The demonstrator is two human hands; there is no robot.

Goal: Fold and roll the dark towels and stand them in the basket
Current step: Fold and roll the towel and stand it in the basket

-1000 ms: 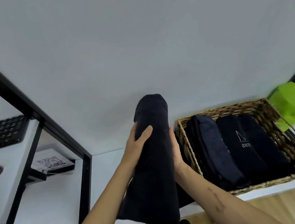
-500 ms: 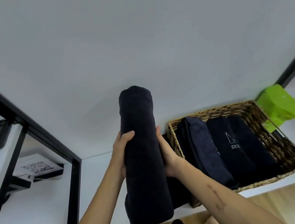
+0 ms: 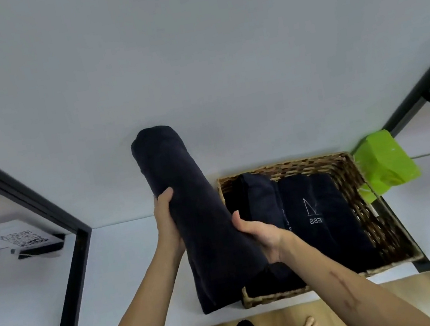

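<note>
Both hands are holding a rolled dark towel (image 3: pixel 201 222) above the white tabletop (image 3: pixel 130 278), just left of the wicker basket (image 3: pixel 368 193). The left hand (image 3: pixel 167 223) is closing its grip on the roll's left side and the right hand (image 3: pixel 260 232) is clasping its right side. Two dark towels (image 3: pixel 318 219) are already sitting in the basket, right of the tilted roll.

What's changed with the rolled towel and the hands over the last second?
The rolled towel has tipped so its lower end swings toward the basket. The right hand slid down and under the roll; the left hand still grips its side. The towels in the basket and the green bag stayed put.
</note>
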